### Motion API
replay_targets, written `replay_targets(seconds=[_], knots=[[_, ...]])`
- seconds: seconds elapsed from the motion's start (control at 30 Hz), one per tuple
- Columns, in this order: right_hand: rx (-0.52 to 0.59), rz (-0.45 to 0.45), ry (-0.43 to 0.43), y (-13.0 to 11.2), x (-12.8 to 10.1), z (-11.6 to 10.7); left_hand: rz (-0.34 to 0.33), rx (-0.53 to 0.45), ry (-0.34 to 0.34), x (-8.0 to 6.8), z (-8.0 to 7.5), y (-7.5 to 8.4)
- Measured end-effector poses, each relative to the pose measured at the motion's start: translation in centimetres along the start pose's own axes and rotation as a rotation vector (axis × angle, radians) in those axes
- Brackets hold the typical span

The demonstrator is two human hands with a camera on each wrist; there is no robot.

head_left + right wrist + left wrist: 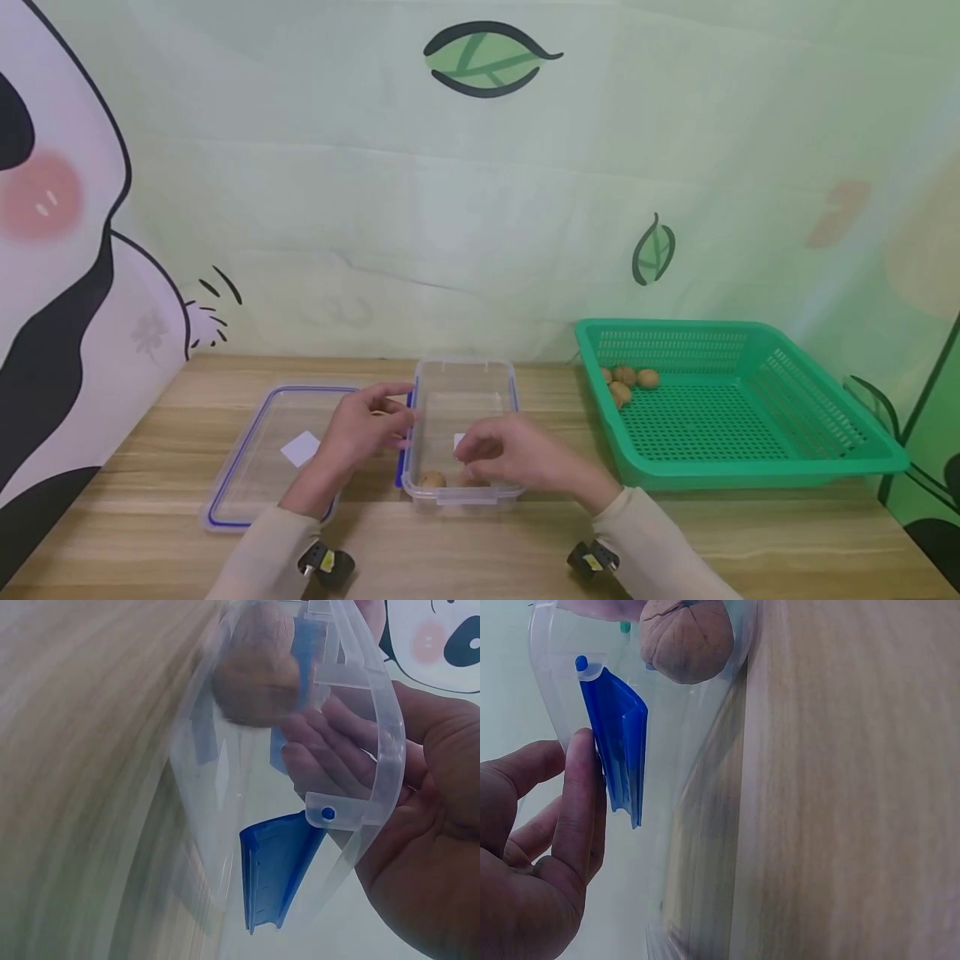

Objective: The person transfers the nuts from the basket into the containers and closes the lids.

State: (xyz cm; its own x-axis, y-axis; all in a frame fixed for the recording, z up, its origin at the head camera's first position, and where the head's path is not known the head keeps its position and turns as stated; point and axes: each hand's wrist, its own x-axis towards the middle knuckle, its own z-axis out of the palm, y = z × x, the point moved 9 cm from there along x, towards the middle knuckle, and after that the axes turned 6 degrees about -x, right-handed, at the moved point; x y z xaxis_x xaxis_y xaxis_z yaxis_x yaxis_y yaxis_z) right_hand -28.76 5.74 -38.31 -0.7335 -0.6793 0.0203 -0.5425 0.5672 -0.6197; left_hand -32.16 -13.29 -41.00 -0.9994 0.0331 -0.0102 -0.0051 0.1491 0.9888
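Loosely bent and pinching nothing that I can make out, my right hand (510,454) is hanging within the near half of the clear container (461,375). From my remote station I am reading this grip as wide: thumb and fingers are standing apart. Its fingertips are lying just beside a blurred walnut (255,688). My left hand (367,425) is bracing the container's left side by a blue latch (619,742), its fingers extending and enclosing nothing.

Governing relation: the green basket (757,469) is lying to the right of the container, and my right hand is the nearer one to it. The container's long axis is running away from me; the basket's is running left to right.

Contents: the container is holding at least two walnuts at its near end, the second walnut (432,480) sitting in the left corner. The basket is holding a small walnut cluster (625,377) along its left wall, partly hidden. Left of the container, a blue-edged lid (258,471) is lying flat on the table (442,567).
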Motion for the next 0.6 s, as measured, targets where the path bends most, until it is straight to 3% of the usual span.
replay_targets(seconds=[0.4, 0.6], knots=[[0.073, 0.002, 0.018, 0.1, -0.2, -0.5, 0.000, -0.006, -0.002, -0.1, 0.0, 0.0], [0.104, 0.003, 0.091, -0.3, -0.9, -2.4, -0.006, -0.010, -0.003, -0.2, 0.0, 0.0]])
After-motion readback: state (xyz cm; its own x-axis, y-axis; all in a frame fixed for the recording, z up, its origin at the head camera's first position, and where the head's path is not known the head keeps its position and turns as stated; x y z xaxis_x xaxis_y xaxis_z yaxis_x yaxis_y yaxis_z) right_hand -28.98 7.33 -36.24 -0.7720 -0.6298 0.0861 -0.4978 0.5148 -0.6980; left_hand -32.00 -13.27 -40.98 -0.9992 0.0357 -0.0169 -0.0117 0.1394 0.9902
